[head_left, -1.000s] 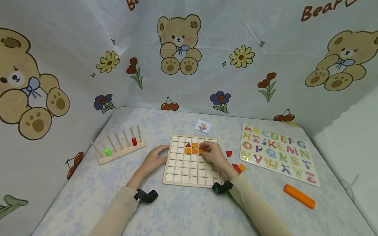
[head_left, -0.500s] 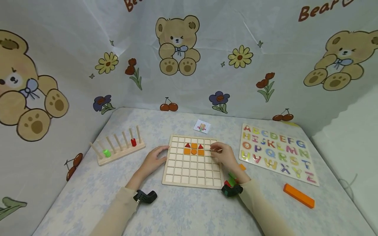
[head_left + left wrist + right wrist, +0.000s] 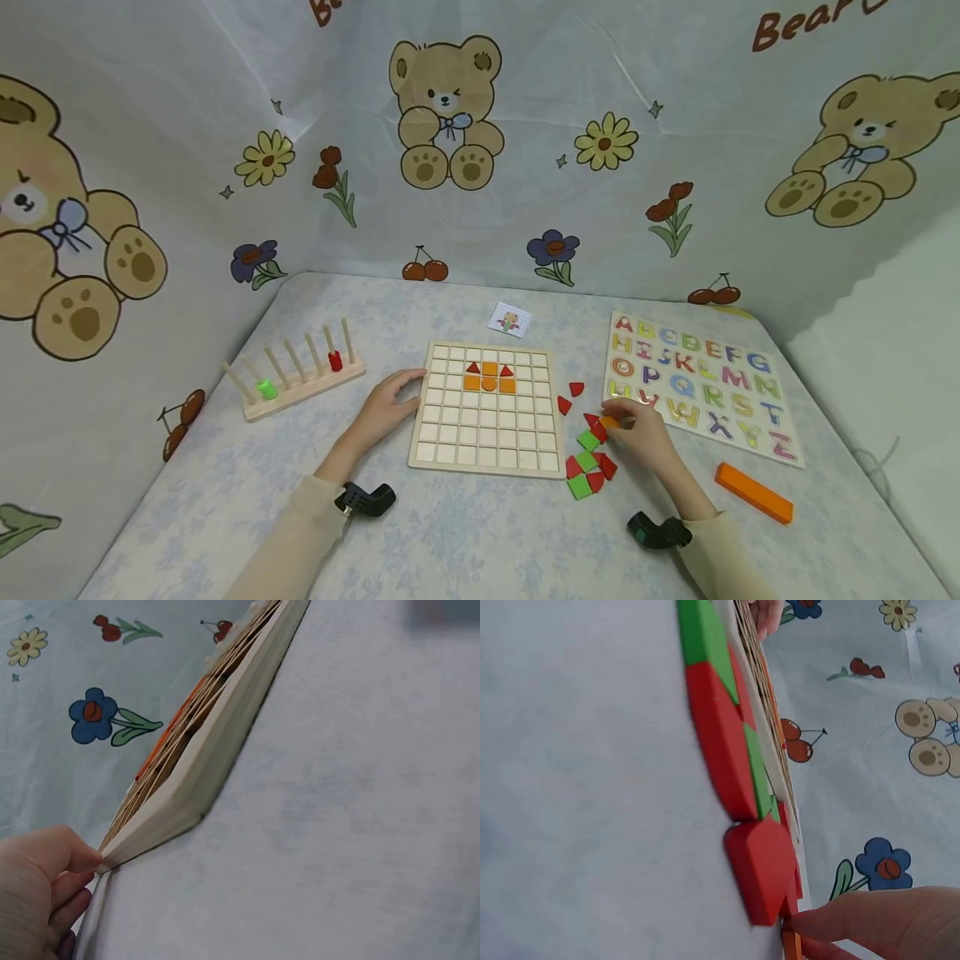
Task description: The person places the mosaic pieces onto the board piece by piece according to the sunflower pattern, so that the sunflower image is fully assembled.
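Note:
My left hand [image 3: 387, 406] rests by the left edge of a wooden grid board [image 3: 486, 433], fingertips at its frame. In the left wrist view those fingertips [image 3: 88, 859] meet the board's corner. On the grid sit an orange round tile [image 3: 489, 383], several orange square tiles and two red triangle tiles, in two rows. Right of the board, my right hand [image 3: 643, 431] pinches an orange square tile [image 3: 609, 422] at the far end of the loose pieces. The right wrist view shows the thumb on this orange tile [image 3: 790, 943], beside a red piece [image 3: 763, 870].
Loose red pieces and green square tiles [image 3: 580, 487] lie right of the board. An alphabet puzzle [image 3: 701, 392] and an orange bar [image 3: 753, 493] are farther right. A peg rack [image 3: 303, 390] stands left, a picture card [image 3: 510, 319] behind the board.
My right hand has left a red triangle tile on the grid and moved right and nearer, to the orange tile among the loose pieces. The left hand stays at the board's edge.

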A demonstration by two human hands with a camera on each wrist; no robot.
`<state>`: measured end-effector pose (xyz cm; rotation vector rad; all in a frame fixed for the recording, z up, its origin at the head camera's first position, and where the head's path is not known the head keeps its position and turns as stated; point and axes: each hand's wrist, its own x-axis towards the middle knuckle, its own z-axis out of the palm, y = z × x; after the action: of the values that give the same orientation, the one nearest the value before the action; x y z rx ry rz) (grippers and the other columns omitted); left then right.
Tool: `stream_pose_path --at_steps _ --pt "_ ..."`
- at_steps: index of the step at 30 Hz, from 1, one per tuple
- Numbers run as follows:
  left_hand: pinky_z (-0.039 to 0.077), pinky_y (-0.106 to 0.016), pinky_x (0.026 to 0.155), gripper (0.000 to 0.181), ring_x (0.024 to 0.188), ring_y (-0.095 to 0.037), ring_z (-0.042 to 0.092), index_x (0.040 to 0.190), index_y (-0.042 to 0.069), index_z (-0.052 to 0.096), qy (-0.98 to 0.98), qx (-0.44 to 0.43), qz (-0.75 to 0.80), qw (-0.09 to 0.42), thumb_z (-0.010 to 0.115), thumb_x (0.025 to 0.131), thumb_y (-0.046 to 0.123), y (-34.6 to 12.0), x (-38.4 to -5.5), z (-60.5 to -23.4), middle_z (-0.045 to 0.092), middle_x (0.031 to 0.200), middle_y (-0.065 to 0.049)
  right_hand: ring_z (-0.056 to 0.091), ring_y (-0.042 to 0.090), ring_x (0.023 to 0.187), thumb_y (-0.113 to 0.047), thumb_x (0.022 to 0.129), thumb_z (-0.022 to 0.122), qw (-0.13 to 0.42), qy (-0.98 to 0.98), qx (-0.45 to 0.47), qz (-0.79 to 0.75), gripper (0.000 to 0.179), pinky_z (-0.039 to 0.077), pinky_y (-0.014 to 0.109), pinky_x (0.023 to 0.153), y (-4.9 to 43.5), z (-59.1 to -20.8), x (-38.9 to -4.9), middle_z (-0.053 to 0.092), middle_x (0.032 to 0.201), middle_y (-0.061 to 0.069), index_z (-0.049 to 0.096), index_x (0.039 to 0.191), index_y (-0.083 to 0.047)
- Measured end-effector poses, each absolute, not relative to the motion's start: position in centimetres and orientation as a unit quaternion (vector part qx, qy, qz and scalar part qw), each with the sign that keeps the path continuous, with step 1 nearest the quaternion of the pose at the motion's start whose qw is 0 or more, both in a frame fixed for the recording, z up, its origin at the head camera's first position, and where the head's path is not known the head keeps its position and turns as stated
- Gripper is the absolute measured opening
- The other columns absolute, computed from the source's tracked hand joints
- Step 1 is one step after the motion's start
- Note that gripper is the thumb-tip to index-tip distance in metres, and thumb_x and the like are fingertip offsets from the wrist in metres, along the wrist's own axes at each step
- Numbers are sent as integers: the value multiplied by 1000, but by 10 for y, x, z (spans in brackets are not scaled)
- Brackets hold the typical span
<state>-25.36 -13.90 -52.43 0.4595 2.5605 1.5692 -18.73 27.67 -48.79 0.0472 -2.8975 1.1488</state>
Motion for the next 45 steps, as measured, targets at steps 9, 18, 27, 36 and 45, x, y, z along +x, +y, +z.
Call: stream_pose_path --at_steps 9,18,27,36,45 --pt "29 -53 120 48 147 -33 35 145 9 51 841 147 519 55 61 98 12 -140 -254 -526 46 153 -13 61 29 100 5 83 70 35 -929 4 368 38 51 21 80 280 -496 -182 68 114 20 66 120 4" --pt "30 -54 120 48 147 -33 35 145 10 51 841 151 517 56 60 98 12 -140 -254 -526 46 153 -12 61 35 106 10 84 64 56 -893 -12 446 35 56 46 95 251 -487 -193 65 118 25 65 118 8" --pt "31 -55 119 48 146 -34 36 145 11 51 846 152 509 47 60 98 12 -141 -254 -527 45 153 -12 64 39 104 15 79 63 10 -866 133 483 35 57 47 90 168 -482 -220 68 112 24 67 113 8" --pt "29 -55 120 48 147 -33 35 145 12 51 842 157 514 51 60 98 14 -138 -255 -525 45 153 -11 64 32 103 20 78 57 16 -868 179 463 36 54 38 89 131 -494 -233 69 110 18 70 108 5" --pt "29 -54 120 47 147 -33 35 144 11 52 844 152 512 52 60 98 14 -139 -254 -525 46 153 -12 66 33 104 19 79 58 34 -855 172 488 34 55 42 92 127 -500 -232 70 109 18 70 107 4"
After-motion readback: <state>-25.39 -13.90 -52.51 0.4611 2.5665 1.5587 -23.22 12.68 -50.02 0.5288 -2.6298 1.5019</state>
